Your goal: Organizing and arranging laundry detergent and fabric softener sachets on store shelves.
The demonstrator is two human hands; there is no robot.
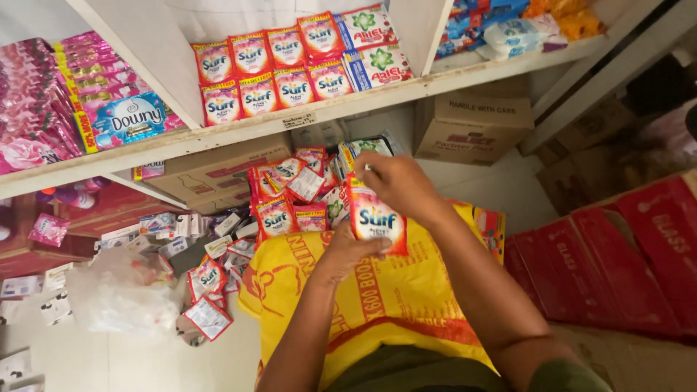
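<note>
White shelving (239, 131) carries pink refill packs (33, 109) at left and 2 rows of red sachets (276, 69) at centre. Below, the left hand (347, 254) pinches the lower edge of a red detergent sachet (375, 218) over a yellow sack (392, 297); the right hand (396, 181) grips its top. It looks light, soft and slippery, best taken by its sealed edges.

Above my fingers (392, 170) the white shelf (377, 94) is packed tight with red sachets (276, 69), leaving no gap. Ahead, a heap of packets (298, 192) blocks the way. Red cartons (624, 254) wall my right; bare floor (501, 181) opens beyond the yellow sack (377, 305).
</note>
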